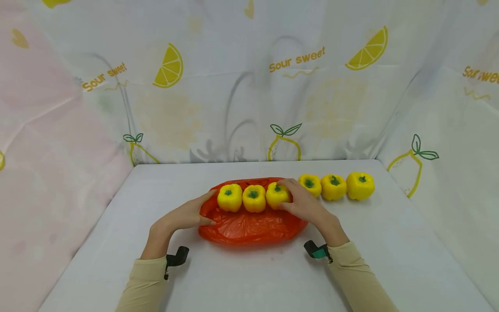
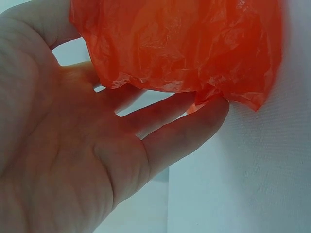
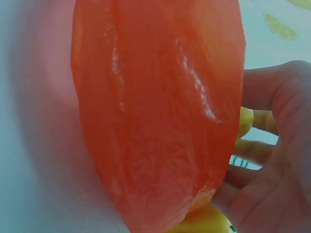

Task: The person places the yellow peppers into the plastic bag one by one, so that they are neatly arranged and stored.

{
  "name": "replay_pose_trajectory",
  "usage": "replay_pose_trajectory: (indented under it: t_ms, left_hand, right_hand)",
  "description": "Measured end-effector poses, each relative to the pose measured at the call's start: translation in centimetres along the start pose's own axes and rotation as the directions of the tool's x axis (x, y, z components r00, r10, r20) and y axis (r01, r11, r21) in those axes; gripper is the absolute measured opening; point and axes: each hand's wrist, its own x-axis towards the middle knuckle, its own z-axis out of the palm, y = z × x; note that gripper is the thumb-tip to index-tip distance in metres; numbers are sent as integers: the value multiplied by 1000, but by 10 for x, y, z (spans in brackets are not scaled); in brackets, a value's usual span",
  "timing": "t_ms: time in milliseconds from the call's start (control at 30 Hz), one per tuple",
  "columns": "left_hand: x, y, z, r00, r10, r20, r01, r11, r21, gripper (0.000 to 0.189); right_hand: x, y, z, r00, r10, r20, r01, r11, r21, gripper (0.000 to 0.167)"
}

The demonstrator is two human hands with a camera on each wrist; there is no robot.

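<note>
A red plastic bag (image 1: pixel 249 227) lies on the table with its mouth facing up, and three yellow bell peppers stand in a row in it. At the right end of that row, my right hand (image 1: pixel 306 203) grips the third bell pepper (image 1: pixel 274 197) between thumb and fingers. In the right wrist view, the bag's side hides most of that pepper. My left hand (image 1: pixel 189 212) holds the bag's left end, thumb and fingers spread about its edge. The left wrist view shows fingertips (image 2: pixel 221 107) at the crumpled rim. The left bell pepper (image 1: pixel 230 198) and middle bell pepper (image 1: pixel 254 198) sit between the hands.
Three more yellow bell peppers stand in a row on the white table (image 1: pixel 390 242) to the right: a near one (image 1: pixel 309 185) beside my right hand, a middle one (image 1: pixel 333 187) and a far one (image 1: pixel 360 186). A lemon-printed cloth (image 1: pixel 241 95) rises behind the table.
</note>
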Motion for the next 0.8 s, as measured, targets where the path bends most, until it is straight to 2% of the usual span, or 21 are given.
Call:
replay_pose_trajectory:
  t_ms: [433,633,800]
  left_hand:
    - [1,1,0,1000,-12,9,12,1000,3,92]
    - [1,1,0,1000,-20,7,20,1000,11,94]
    - [1,0,0,1000,-11,6,11,1000,10,92]
  right_hand:
    - [-12,0,-21,999,6,39,-7,1000,9,55]
    - [-16,8,-39,999,-11,-45,14,998,56,52]
    - [-17,19,-51,994,0,-106,0,1000,-6,51]
